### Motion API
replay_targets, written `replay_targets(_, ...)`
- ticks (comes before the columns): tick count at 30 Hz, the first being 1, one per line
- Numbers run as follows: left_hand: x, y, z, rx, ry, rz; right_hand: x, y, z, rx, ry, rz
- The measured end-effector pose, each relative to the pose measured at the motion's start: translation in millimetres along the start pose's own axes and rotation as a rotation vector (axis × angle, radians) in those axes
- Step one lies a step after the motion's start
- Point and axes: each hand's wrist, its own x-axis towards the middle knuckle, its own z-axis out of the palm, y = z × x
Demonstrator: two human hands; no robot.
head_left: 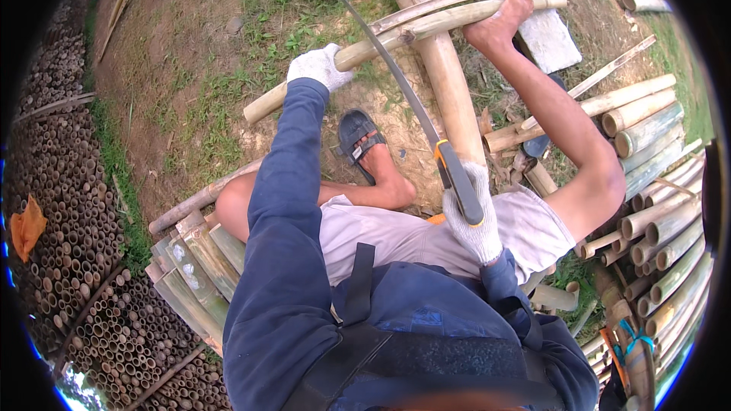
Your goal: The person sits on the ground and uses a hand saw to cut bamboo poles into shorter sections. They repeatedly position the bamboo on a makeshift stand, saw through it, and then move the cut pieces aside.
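My left hand [318, 68], in a white knitted glove, is wrapped round a pale bamboo pole [449, 19] near its left end. In my other white glove, my right hand [476, 224] grips the dark handle of a hand saw [461, 183] with orange trim. Its long, slightly curved blade reaches up and left across the pole, to the right of my left hand; whether the teeth touch the pole I cannot tell. Under the pole runs a thicker bamboo post [445, 80]. My bare right foot [499, 23] presses on the pole's right part.
Behind the pole lies a thinner bamboo length [426, 7]. Cut bamboo is stacked at the right [647, 133], with a pale block [548, 38] beyond my foot. Many bundled bamboo ends [68, 205] fill the left side. My left foot wears a dark sandal [356, 133].
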Motion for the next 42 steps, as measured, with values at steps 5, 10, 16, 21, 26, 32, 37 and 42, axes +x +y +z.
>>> replay_targets(5,-8.6,6.5,-1.5,0.016,0.058,-0.03,150.0,34.3,89.8,0.251,0.095,-0.167)
replay_targets(10,-2.6,5.5,-1.6,-0.005,0.017,-0.013,75.4,30.5,56.7,0.242,0.065,-0.094)
replay_targets(16,8.5,-0.2,4.5,0.001,-0.006,-0.016,-55.1,-11.9,-21.7,0.021,-0.027,0.087)
replay_targets(21,-1.8,6.0,2.5,0.01,0.028,-0.012,113.2,17.0,59.3,0.183,0.027,0.02)
replay_targets(26,-2.0,6.9,-4.7,0.016,-0.011,0.013,148.5,35.6,90.9,0.279,0.083,-0.071)
replay_targets(32,10.7,-2.1,2.3,-0.014,-0.012,0.041,-41.8,-0.2,-18.5,0.037,-0.036,0.064)
replay_targets(37,13.5,-1.1,-2.1,0.006,-0.022,0.005,-8.6,-2.1,-18.6,0.107,-0.049,0.094)
replay_targets(42,-2.7,9.4,-2.8,0.045,0.047,-0.038,152.5,20.5,78.6,0.291,0.013,0.012)
